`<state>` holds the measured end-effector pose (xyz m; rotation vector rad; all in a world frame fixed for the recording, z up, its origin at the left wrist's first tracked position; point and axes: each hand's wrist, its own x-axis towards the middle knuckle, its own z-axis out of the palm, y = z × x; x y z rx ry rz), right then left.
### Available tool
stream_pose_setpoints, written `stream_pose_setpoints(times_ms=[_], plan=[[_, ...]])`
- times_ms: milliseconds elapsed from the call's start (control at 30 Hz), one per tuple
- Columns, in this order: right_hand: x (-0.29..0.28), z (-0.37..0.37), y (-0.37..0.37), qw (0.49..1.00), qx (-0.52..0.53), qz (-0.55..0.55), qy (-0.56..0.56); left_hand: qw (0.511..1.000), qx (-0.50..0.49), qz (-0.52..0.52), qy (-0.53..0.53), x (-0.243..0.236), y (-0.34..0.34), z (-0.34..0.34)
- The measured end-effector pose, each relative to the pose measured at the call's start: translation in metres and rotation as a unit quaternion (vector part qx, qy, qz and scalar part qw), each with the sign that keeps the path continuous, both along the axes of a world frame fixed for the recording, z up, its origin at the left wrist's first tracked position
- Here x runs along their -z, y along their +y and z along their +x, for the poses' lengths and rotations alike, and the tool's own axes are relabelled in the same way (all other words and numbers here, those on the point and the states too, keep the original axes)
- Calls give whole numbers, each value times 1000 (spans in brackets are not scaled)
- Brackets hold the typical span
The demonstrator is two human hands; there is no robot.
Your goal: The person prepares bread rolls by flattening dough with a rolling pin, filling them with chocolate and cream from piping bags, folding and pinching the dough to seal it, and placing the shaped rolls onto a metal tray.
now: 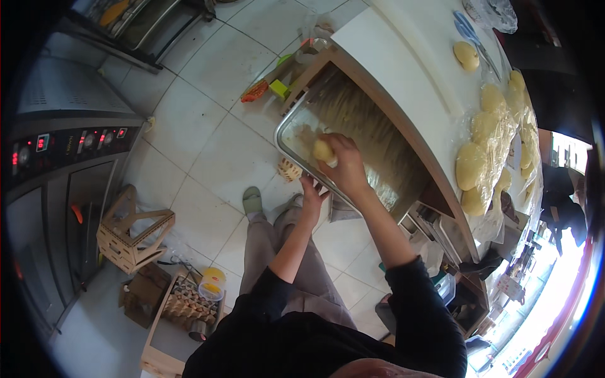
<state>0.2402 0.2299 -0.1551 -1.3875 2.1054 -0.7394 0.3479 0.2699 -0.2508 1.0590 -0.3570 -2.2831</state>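
My right hand (343, 164) is closed round a pale yellow lump (324, 150), possibly dough, inside a large metal tray (398, 189). The tray sits partly in the opening under the white worktop, its inside shiny, with streaks. My left hand (311, 194) grips the tray's near-left rim from outside, its fingers partly hidden. On the worktop (403, 63) to the right lie several yellow dough rounds (471, 165) under clear plastic film, one uncovered round (466, 55) and blue-handled scissors (465, 26).
A steel oven (69, 157) stands at the left, near a wooden frame stool (132, 230) and a box (189, 302) with egg trays and a yellow tub. Small coloured items (265, 88) and a clear bag lie beside the counter on the tiled floor (195, 120).
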Motion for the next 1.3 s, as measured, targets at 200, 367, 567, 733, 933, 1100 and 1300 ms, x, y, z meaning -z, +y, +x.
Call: stream_pose_setpoints(times_ms=[200,367,567,733,933,1100,1300], plan=[[15,2,-30,989,-45,78,121,997,46,-1,-56,4,-21,69],[-129,-14,-17,987,-74,37,-134,983,69,-14,-172,9,-31,154],[-185,-218,-49,938,203,-21,281,975,35,3,-217,-17,-51,193],[-169,-259,-77,953,163,152,204,976,-15,-22,-216,-34,-44,179],[-244,-245,5,978,149,-40,-137,988,-18,-10,-153,-48,-40,158],[-207,-121,84,956,-93,45,-274,982,-28,-6,-187,-49,-32,181],[-46,-67,154,949,199,160,-183,982,33,-25,-185,-59,-44,185]])
